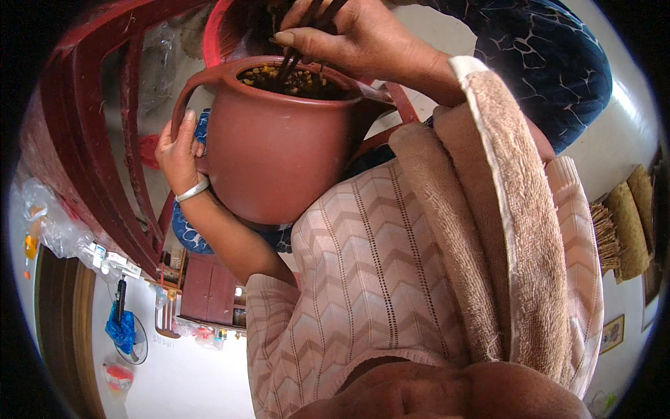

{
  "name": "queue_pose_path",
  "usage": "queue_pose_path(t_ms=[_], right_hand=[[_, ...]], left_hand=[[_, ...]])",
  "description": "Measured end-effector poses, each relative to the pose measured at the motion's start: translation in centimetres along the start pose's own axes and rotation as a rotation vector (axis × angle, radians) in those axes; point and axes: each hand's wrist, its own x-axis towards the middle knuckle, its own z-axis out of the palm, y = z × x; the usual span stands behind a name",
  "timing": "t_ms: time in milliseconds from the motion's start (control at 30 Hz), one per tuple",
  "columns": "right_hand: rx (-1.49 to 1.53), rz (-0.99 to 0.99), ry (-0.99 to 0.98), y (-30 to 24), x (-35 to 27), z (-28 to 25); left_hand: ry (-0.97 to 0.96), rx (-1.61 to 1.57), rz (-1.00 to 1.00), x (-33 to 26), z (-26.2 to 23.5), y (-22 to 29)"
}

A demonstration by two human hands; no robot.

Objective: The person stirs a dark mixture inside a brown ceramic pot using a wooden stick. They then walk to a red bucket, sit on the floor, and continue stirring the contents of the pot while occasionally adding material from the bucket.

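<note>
Chopsticks (288, 64), dark, slim and straight, slant from the top centre of the frame down into the round-bellied, reddish-brown clay pot (279, 150), which rests near the person's lap at upper centre-left. The right hand's (349, 42) fingers are clasped around their upper part; the left hand (179, 159), wearing a silvery bangle (192, 188), has its fingers curled about the pot's looped clay handle (183, 101). To work the dark, yellow-flecked contents (314, 85) well, I would keep that handle grip firm so the pot cannot roll, and move the tips gently, clear of the rim. The pot's mouth faces the top of the frame and its base the lower centre; its handle-to-spout line, seemingly its longest, runs left to right, the short spout (373, 105) pointing right. The chopsticks' long axis runs from upper right to lower left, tips buried.
</note>
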Motion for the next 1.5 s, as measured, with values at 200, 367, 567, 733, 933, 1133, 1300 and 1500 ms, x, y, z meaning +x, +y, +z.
queue_pose_path(t_ms=[200,367,567,733,933,1133,1300,1500], right_hand=[[0.131,-0.196,0.086,0.2,0.3,-0.1],[0.455,-0.226,0.032,0.0,1.5,0.8],[0.123,-0.073,0.176,0.7,0.4,-0.8],[-0.055,0.188,0.115,-0.8,-0.6,-2.3],[0.274,0.072,0.045,-0.1,-1.5,-0.7],[-0.163,-0.035,-0.083,4.9,-1.6,2.0],[-0.198,-0.020,-0.136,4.7,-2.0,1.1],[-0.185,-0.160,0.004,5.4,-3.3,1.5]], left_hand=[[-0.014,0.022,0.008,0.0,0.1,-0.2],[-0.004,0.010,0.006,-0.2,-0.7,-0.8],[-0.024,0.018,0.003,0.3,0.1,0.1],[-0.022,0.000,0.007,0.0,0.4,0.1],[-0.044,0.009,0.006,0.3,-0.2,-0.3],[-0.064,0.011,0.000,0.8,-0.1,-0.6],[-0.045,0.012,-0.009,0.2,-0.2,-0.4],[-0.026,0.045,0.000,0.0,0.1,0.2]])
